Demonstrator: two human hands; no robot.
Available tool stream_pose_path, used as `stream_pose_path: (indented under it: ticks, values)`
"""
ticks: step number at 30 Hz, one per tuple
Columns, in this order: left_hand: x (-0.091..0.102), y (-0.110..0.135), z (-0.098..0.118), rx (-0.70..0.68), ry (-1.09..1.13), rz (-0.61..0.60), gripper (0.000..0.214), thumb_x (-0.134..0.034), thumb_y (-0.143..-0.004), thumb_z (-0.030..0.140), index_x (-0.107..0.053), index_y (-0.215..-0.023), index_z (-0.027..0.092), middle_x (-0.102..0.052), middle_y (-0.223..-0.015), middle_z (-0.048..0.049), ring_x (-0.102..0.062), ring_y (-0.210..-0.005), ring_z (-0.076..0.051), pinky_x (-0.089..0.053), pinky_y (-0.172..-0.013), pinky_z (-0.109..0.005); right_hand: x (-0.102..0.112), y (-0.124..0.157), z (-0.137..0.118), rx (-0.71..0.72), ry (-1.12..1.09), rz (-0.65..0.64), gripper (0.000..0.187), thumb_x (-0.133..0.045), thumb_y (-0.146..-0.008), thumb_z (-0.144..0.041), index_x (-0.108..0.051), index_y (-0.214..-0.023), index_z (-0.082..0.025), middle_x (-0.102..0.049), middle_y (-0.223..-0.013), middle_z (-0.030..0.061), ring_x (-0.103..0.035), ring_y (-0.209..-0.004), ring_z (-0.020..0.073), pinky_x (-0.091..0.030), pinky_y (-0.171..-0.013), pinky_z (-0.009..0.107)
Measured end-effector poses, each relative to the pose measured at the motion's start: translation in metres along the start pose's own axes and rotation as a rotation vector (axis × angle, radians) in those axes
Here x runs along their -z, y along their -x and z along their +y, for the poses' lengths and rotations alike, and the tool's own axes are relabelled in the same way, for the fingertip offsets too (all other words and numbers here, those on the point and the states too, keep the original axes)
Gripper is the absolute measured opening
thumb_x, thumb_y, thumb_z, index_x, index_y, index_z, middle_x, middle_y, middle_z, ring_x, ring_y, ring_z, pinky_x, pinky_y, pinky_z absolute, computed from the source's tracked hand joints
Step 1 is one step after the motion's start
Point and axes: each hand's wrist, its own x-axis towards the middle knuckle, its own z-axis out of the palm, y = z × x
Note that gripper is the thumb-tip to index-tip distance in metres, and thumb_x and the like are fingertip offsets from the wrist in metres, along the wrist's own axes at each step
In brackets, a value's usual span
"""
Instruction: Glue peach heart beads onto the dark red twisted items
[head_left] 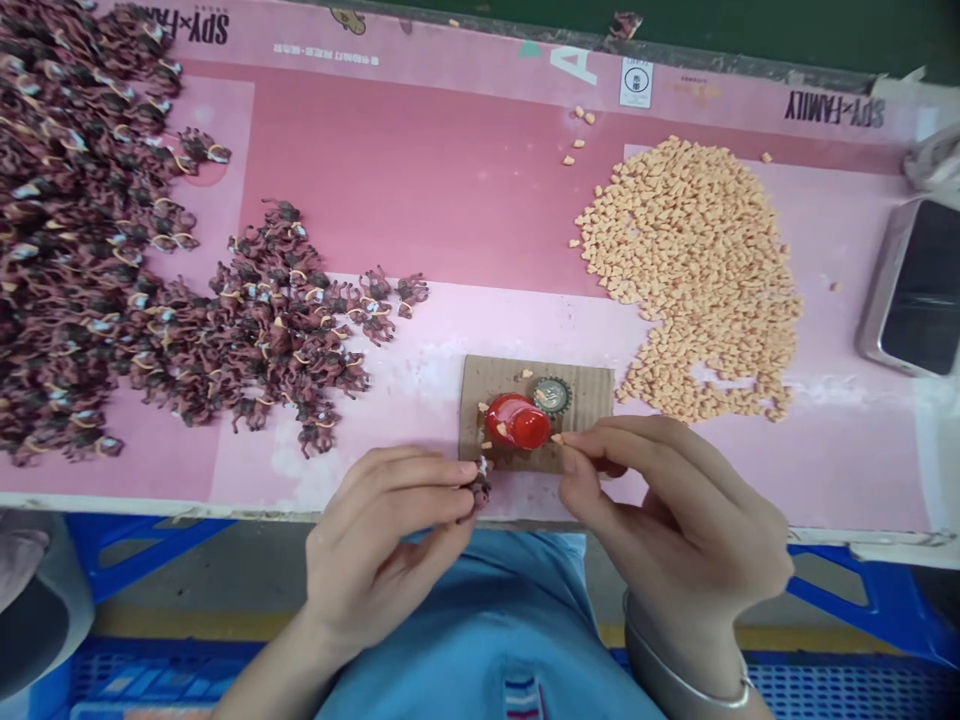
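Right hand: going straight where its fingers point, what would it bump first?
The right hand would probably meet the shiny red cap on the cardboard, though depth is hard to tell.

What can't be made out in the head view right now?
Brown figure in the left hand: mostly hidden by the fingers.
Orange piece in the right hand: too small to tell its shape.
Cardboard under the red dome: hidden by the dome.
Phone: cut off by the right edge.
Heap of brown figures: cut off by the left edge.

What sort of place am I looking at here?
Probably a hand-assembly bench in a small workshop or factory: a big heap of small dark figures, a heap of small orange pieces, and a pink printed cardboard sheet laid over the bench.
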Motion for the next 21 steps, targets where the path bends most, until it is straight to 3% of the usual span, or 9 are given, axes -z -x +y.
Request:
stream_pose_path:
  ticks: [4,11,15,18,21]
  values:
    - [0.004,-0.003,0.002,-0.071,-0.102,0.009,0.012,-0.076,-0.094,0.003,-0.070,-0.091,0.013,-0.084,-0.097,-0.0051,-0.080,-0.086,-0.012,-0.068,-0.090,-0.024,0.001,-0.005,-0.010,0.043,-0.086,-0.026,0.021,-0.067,-0.092,0.002,-0.068,-0.095,-0.019,-0.073,-0.080,0.0003,-0.069,-0.069,0.0105,-0.062,-0.066,0.021]
    - [0.008,-0.004,0.007,-0.113,-0.192,-0.030,0.010,-0.075,-0.099,0.011,-0.071,-0.091,0.016,-0.085,-0.094,-0.0018,-0.080,-0.082,-0.013,-0.072,-0.081,-0.026,-0.008,-0.008,-0.023,0.057,-0.171,-0.072,0.019,-0.064,-0.095,-0.001,-0.064,-0.096,-0.020,-0.074,-0.078,-0.0012,-0.070,-0.067,0.0085,-0.062,-0.069,0.018]
    - [0.008,-0.002,0.009,-0.128,-0.235,-0.046,0.010,-0.072,-0.100,0.009,-0.071,-0.092,0.015,-0.085,-0.093,-0.0022,-0.080,-0.082,-0.013,-0.070,-0.083,-0.024,-0.006,-0.003,-0.026,0.092,-0.058,-0.147,0.015,-0.066,-0.097,-0.004,-0.066,-0.097,-0.019,-0.077,-0.079,-0.0005,-0.071,-0.070,0.0086,-0.064,-0.075,0.018]
    - [0.009,0.000,0.008,-0.118,-0.288,-0.066,0.008,-0.073,-0.100,0.011,-0.071,-0.096,0.017,-0.084,-0.096,-0.0016,-0.081,-0.083,-0.014,-0.071,-0.082,-0.024,-0.002,0.001,-0.030,0.180,0.095,-0.202,0.014,-0.066,-0.097,-0.005,-0.071,-0.108,-0.013,-0.080,-0.085,0.0033,-0.075,-0.076,0.0120,-0.065,-0.079,0.021]
    - [0.007,-0.001,0.005,-0.095,-0.273,-0.048,0.008,-0.069,-0.102,0.011,-0.071,-0.099,0.018,-0.082,-0.095,-0.0010,-0.079,-0.083,-0.012,-0.069,-0.085,-0.022,0.002,0.003,-0.031,0.216,0.063,-0.253,0.022,-0.060,-0.099,-0.008,-0.072,-0.117,-0.013,-0.081,-0.090,0.0040,-0.077,-0.079,0.0143,-0.066,-0.080,0.023]
